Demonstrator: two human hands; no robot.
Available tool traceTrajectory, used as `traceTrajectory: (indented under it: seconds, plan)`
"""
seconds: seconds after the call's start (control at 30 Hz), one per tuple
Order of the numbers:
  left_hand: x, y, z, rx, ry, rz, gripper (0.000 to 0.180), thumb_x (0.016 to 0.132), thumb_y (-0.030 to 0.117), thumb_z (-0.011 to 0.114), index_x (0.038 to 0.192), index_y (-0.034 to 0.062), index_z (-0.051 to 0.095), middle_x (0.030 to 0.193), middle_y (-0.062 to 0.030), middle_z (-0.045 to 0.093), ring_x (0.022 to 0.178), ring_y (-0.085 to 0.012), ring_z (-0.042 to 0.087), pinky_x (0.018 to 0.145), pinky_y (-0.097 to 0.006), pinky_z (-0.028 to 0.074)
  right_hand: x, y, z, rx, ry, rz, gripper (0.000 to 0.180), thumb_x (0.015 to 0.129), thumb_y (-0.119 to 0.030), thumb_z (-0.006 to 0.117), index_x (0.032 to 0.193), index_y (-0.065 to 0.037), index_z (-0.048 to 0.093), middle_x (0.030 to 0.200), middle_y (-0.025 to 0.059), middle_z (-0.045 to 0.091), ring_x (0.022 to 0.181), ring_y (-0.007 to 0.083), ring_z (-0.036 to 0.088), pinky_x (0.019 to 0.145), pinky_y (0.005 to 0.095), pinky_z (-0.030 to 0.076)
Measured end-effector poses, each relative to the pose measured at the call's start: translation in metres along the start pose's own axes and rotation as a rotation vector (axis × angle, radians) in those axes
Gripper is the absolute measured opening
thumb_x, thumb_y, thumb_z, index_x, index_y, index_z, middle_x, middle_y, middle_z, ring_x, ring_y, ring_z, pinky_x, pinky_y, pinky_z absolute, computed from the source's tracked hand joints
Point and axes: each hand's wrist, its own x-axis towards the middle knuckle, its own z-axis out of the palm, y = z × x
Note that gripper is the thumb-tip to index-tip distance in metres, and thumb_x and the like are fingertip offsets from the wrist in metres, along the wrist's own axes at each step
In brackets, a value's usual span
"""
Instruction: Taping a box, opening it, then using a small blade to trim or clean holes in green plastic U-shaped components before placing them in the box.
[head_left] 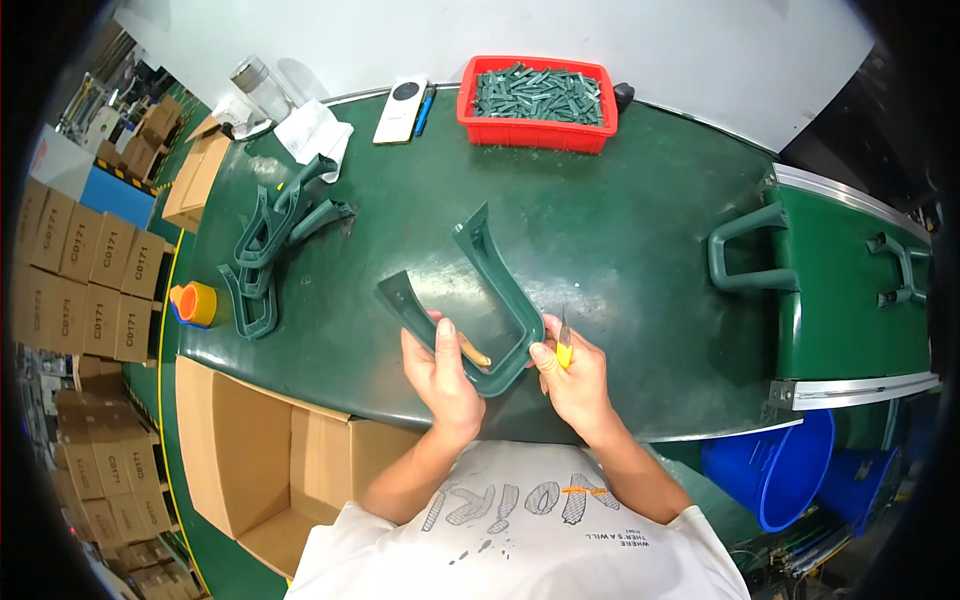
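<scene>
Both hands hold a dark green U-shaped plastic handle (478,300) above the near edge of the green table (620,260), its bend toward the person and its two arms pointing away. The left hand (440,375) grips the left arm near the bend, thumb on top and fingers curled beneath. The right hand (572,375) steadies the right side of the bend with its fingertips while pinching a small yellow-handled knife (564,345), blade pointing up. A pile of similar green handles (275,250) lies at far left, and a red tray of small green parts (538,103) stands at the far edge. An open cardboard box (290,460) sits near left, a blue bucket (775,470) near right.
</scene>
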Motion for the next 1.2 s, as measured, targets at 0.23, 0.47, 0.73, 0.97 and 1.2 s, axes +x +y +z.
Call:
traceTrajectory:
  seconds: [0.23, 0.47, 0.73, 0.97, 1.2]
  plan:
    - [-0.024, 0.003, 0.006, 0.168, -0.037, 0.156, 0.021, 0.091, 0.010, 0.053, 0.108, 0.0017, 0.043, 0.080, -0.0028, 0.049, 0.069, -0.0078, 0.046, 0.065, -0.023, 0.039, 0.000, 0.009, 0.021, 0.247, 0.168, 0.162, 0.028, 0.086, -0.010, 0.065, 0.109, 0.006, 0.061, 0.078, 0.0052, 0.064, 0.067, 0.0091, 0.055, 0.062, 0.0248, 0.047]
    - [-0.039, -0.011, 0.000, 0.406, -0.228, 0.433, 0.024, 0.087, 0.002, 0.052, 0.108, -0.0024, 0.041, 0.084, -0.0066, 0.051, 0.063, -0.0085, 0.048, 0.059, -0.023, 0.040, 0.009, 0.021, 0.027, 0.301, 0.222, 0.239, 0.019, 0.089, -0.012, 0.061, 0.095, 0.006, 0.064, 0.071, 0.0022, 0.062, 0.063, 0.0060, 0.053, 0.058, 0.0224, 0.044]
    - [-0.027, -0.018, -0.016, 0.502, -0.334, 0.739, 0.020, 0.085, 0.000, 0.052, 0.102, -0.0066, 0.045, 0.073, -0.0076, 0.054, 0.055, -0.0107, 0.049, 0.053, -0.023, 0.040, 0.025, 0.001, -0.009, 0.258, -0.092, 0.450, 0.022, 0.087, -0.022, 0.065, 0.078, -0.002, 0.061, 0.060, 0.0050, 0.058, 0.044, 0.0072, 0.046, 0.037, 0.0208, 0.029]
    - [-0.021, -0.027, -0.023, 0.552, -0.232, 0.700, 0.018, 0.084, -0.003, 0.051, 0.101, -0.0056, 0.045, 0.076, -0.0066, 0.052, 0.058, -0.0103, 0.047, 0.056, -0.025, 0.041, -0.005, 0.007, 0.008, 0.802, -0.136, 0.641, 0.022, 0.087, -0.020, 0.062, 0.075, -0.002, 0.059, 0.058, 0.0032, 0.053, 0.043, 0.0104, 0.046, 0.037, 0.0221, 0.031]
    - [0.031, -0.007, -0.032, 0.199, 0.157, 0.169, 0.012, 0.091, 0.009, 0.052, 0.101, 0.0025, 0.049, 0.080, -0.0006, 0.048, 0.068, -0.0075, 0.044, 0.061, -0.022, 0.038, 0.001, -0.053, -0.005, 0.032, 0.068, -0.810, 0.009, 0.085, -0.002, 0.057, 0.083, 0.004, 0.063, 0.063, 0.0073, 0.059, 0.051, 0.0140, 0.055, 0.048, 0.0263, 0.045]
